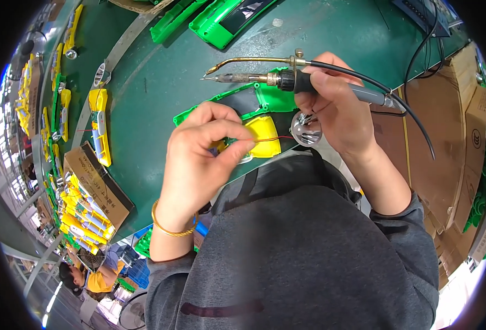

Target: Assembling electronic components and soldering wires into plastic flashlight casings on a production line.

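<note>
Head view: the two hands work close to the body at the near edge of a green table [144, 93]. The left hand [199, 151] has its grip pinched, thumb against forefinger, on a thin red wire [270, 138], which runs rightward to the edge of a clear, round lamp [307, 130]. The right hand [339, 104] has its grip closed around the handle of a soldering iron [243, 78], with a brass-coloured tube [248, 59] mounted above it; the lamp sits just below these fingers, and whether they also hold it cannot be told. The iron's tip points left, apart from the wire. A yellow part [265, 135] lies beneath the wire, partly hidden by the left hand, just beside a green casing [279, 99] that shows its inner side. Progress, as judged from this arrangement: the wire seems attached at the lamp end, though that joint is not clearly visible; its joint at the left fingertips appears not yet made or is concealed. The lamp is outside the casing, so seating it and closing the shell seem to remain. At left, a yellow unit [100, 129] lies on the table, and a carton [111, 192] stands beside many similar pieces [83, 220]; beyond the hands lie further green shells [215, 27].
</note>
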Motion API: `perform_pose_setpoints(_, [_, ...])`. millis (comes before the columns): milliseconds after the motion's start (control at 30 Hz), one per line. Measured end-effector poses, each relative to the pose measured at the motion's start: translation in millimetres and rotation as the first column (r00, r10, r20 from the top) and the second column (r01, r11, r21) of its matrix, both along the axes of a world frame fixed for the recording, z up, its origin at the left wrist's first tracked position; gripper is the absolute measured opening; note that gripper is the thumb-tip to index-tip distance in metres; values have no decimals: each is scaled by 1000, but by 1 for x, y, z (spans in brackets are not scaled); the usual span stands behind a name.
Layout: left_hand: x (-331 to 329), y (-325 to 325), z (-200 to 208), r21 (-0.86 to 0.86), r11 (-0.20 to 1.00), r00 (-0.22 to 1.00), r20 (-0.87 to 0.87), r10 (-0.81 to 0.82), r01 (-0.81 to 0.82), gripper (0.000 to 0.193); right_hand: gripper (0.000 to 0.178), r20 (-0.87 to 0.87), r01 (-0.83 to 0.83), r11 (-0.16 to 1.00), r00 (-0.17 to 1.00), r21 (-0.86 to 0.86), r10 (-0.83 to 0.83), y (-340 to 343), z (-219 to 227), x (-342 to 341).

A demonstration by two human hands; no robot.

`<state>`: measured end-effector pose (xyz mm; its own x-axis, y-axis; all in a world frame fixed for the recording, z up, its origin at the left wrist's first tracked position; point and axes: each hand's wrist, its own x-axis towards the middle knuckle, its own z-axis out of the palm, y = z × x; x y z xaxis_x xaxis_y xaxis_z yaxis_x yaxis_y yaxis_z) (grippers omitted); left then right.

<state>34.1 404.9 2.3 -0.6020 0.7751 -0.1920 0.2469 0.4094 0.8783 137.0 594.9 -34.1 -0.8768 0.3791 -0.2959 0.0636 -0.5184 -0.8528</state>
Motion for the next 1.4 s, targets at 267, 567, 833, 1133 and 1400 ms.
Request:
perform_pose_setpoints(267, [7, 17, -16, 86, 978, 948, -240, 207, -191, 9, 14, -83, 67, 992, 994, -106, -76, 4, -5, 5])
perform_pose_setpoints(567, [2, 25, -9, -64, 987, 968, -215, 132, -149, 4, 21, -99, 134, 990, 987, 51, -129, 36, 9, 15])
perform_pose_setpoints(833, [7, 26, -14, -40, 998, 893, -449, 20, -43, 12, 19, -112, -137, 941, 977, 311, 180, 69, 22, 22])
perform_pose_setpoints(1133, [8, 38, -4, -291, 952, 847, -527, -75, -96, 4, 20, 205, -373, 729, 927, 574, 313, 75, 47, 9])
perform_pose_setpoints(1400, [10, 44, 0, -316, 934, 845, -534, -32, -165, 7, 16, 218, -440, 680, 894, 587, 391, 74, 45, -3])
